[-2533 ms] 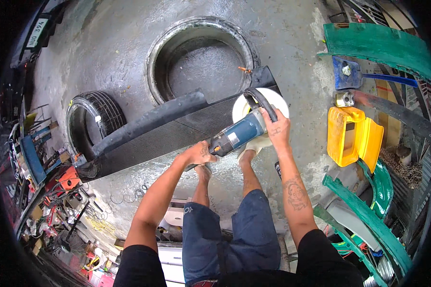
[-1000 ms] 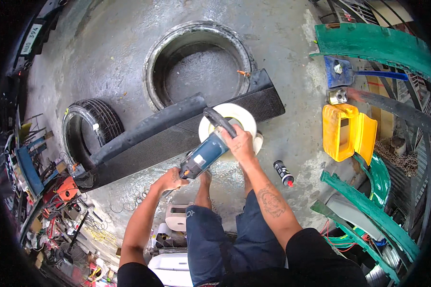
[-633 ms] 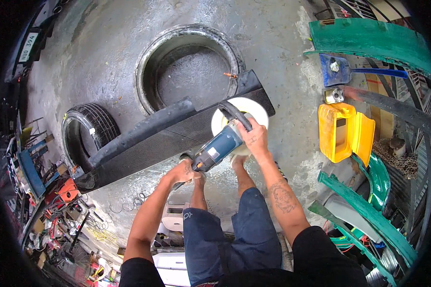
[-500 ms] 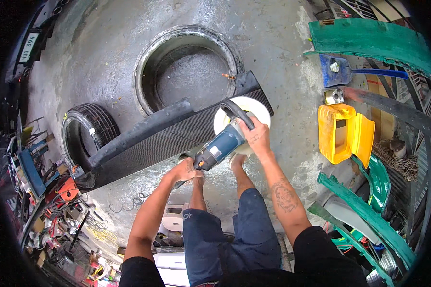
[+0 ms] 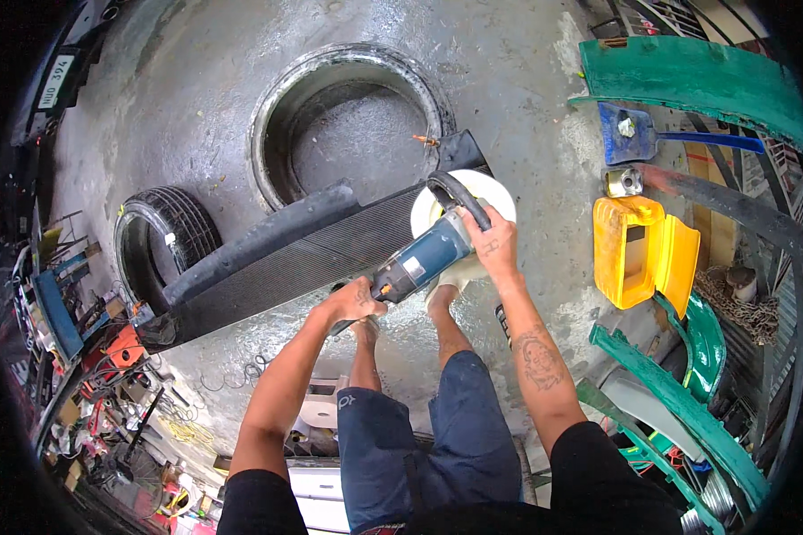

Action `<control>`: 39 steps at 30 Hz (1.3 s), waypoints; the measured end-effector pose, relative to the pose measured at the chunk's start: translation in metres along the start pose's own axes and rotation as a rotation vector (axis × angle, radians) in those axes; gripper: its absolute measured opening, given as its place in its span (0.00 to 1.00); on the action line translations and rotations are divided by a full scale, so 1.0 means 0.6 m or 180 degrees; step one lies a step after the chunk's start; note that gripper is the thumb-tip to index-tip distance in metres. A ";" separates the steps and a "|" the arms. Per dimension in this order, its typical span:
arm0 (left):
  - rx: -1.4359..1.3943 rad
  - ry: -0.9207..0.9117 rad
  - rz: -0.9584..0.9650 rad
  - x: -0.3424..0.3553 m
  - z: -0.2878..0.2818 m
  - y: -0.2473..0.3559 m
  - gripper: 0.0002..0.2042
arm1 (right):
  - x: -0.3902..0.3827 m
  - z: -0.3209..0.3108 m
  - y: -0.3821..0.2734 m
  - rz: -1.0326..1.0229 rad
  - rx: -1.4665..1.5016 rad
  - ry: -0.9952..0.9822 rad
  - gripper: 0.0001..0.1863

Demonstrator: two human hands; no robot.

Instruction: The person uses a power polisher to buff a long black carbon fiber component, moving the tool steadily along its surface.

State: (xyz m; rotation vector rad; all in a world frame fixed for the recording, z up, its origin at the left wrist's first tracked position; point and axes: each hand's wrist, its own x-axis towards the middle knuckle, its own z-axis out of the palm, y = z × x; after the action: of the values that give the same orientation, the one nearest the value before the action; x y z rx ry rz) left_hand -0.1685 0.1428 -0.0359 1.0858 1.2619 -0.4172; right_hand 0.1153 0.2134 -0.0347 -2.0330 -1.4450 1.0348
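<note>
My left hand (image 5: 354, 300) is wrapped round the rear grip of a blue and black polisher (image 5: 426, 259). My right hand (image 5: 494, 244) grips the black loop handle at the tool's front. The polisher's round white pad (image 5: 498, 191) lies over the right end of a long black ribbed panel (image 5: 285, 254). Whether the pad is spinning cannot be told. The panel slants from lower left to upper right, and the pad and tool hide part of its right end.
Under the panel's far side are a large tire (image 5: 263, 134) and a smaller tire (image 5: 207, 227). To the right lie a yellow cut-open container (image 5: 608, 259), a blue dustpan (image 5: 611, 147) and green panels (image 5: 687, 76). Cables and tools clutter the lower left. My feet stand close below the polisher.
Both hands have carried the polisher slightly right, its pad moving right and a little away from me. A dark cylinder now shows beside my right forearm.
</note>
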 end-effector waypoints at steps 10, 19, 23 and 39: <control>-0.0095 0.0148 0.0382 -0.013 0.025 -0.039 0.27 | -0.023 0.009 -0.007 0.0068 0.0076 -0.0106 0.18; -0.0405 0.0018 -0.0520 -0.227 0.069 -0.204 0.19 | -0.191 0.183 -0.090 0.0028 0.0114 -0.0943 0.22; -0.0926 0.0548 -0.0743 -0.338 0.102 -0.309 0.14 | -0.268 0.305 -0.159 -0.0215 0.0587 -0.1644 0.24; -0.0640 0.1336 -0.0939 -0.284 0.259 -0.253 0.17 | -0.243 0.232 -0.106 -0.0477 0.0881 -0.1690 0.30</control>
State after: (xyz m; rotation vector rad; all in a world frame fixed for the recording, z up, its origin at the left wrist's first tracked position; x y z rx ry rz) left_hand -0.2538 -0.1080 0.0421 0.8404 1.8078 -0.2807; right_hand -0.0569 0.0909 -0.0292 -1.4927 -1.5596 1.6865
